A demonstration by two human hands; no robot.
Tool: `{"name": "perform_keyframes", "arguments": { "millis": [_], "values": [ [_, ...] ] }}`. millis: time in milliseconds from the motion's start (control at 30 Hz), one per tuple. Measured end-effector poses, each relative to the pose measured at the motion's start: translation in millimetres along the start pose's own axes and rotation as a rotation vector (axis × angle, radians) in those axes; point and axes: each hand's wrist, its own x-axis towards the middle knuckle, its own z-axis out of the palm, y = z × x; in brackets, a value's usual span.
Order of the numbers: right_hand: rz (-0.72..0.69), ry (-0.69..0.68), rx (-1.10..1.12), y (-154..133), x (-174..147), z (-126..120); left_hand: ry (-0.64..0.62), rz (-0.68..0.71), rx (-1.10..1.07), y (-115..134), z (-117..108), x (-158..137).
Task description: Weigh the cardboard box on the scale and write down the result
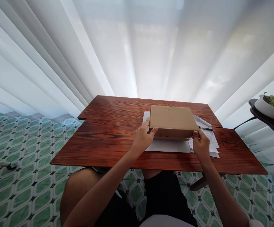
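Nearest to me I see two hands. The left hand is closed on the left front corner of one cardboard box; the right hand grips its right front corner. The box rests on white papers, at about one o'clock on the wooden table. One pen lies at three o'clock from the box. Farther, at three o'clock, stands one bowl.
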Motion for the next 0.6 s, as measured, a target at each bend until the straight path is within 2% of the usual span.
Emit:
{"name": "perform_keyframes", "arguments": {
  "millis": [267,433,600],
  "values": [
    [-0.011,0.001,0.062,-23,3,1,0.093,0.0,-0.015,4,-16,1],
    [-0.072,-0.013,0.079,-46,9,8,0.16,0.013,-0.045,5,-40,0],
    [-0.104,-0.055,0.146,-67,12,25,0.286,-0.007,-0.011,7,-69,-2]
  ]
}}
